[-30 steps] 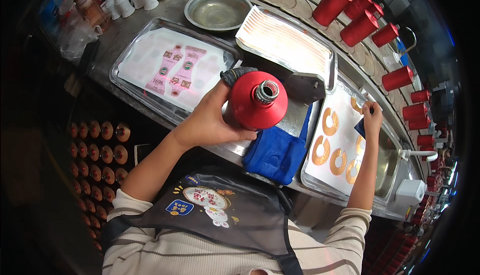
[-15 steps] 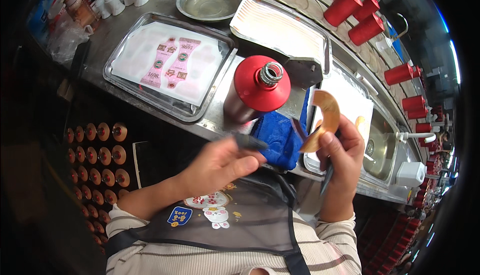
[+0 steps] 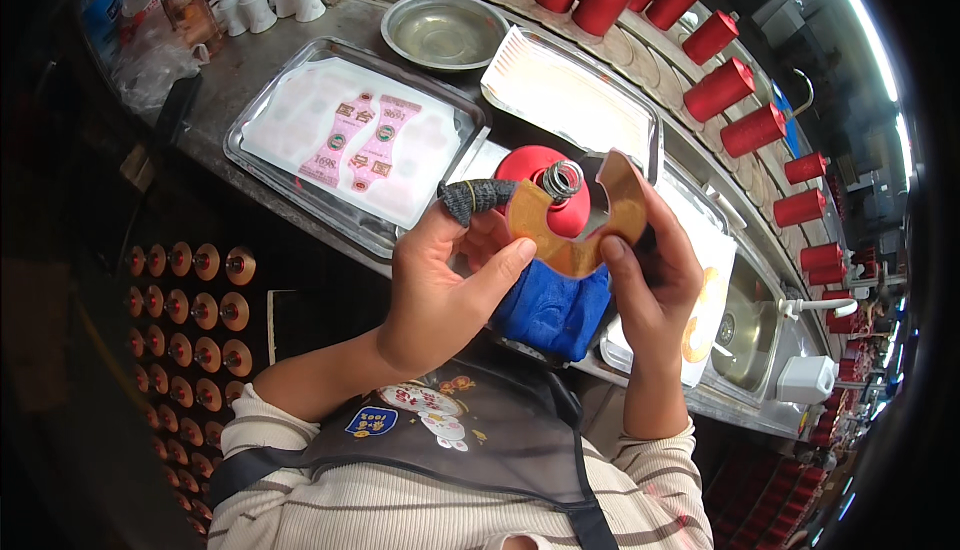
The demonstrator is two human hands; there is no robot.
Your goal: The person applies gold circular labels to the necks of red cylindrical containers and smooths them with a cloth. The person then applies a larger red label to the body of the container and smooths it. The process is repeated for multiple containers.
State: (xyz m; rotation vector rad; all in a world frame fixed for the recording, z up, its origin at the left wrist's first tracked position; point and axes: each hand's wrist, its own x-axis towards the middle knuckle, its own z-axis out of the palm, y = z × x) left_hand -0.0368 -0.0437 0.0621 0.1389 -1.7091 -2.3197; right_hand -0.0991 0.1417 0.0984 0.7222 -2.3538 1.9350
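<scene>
A gold, crescent-shaped label is stretched between my hands at chest height. My left hand pinches its left end between the thumb and a finger in a dark knitted finger cover. The other end is gripped by thumb and fingers of my right hand. Just behind the label stands a red bottle with a bare threaded neck; the label and my left hand hide much of its body. Below the label lies a folded blue cloth, close to the counter's front edge.
A metal tray at left holds a sheet with pink labels. Behind it is a round metal basin; a second tray holds striped sheets. Gold labels lie on a white sheet near the sink. Red bottles line a conveyor.
My left hand has risen and taken the label's left end. The label, held only by my right hand before, has moved left and is now spread in front of the bottle's neck.
</scene>
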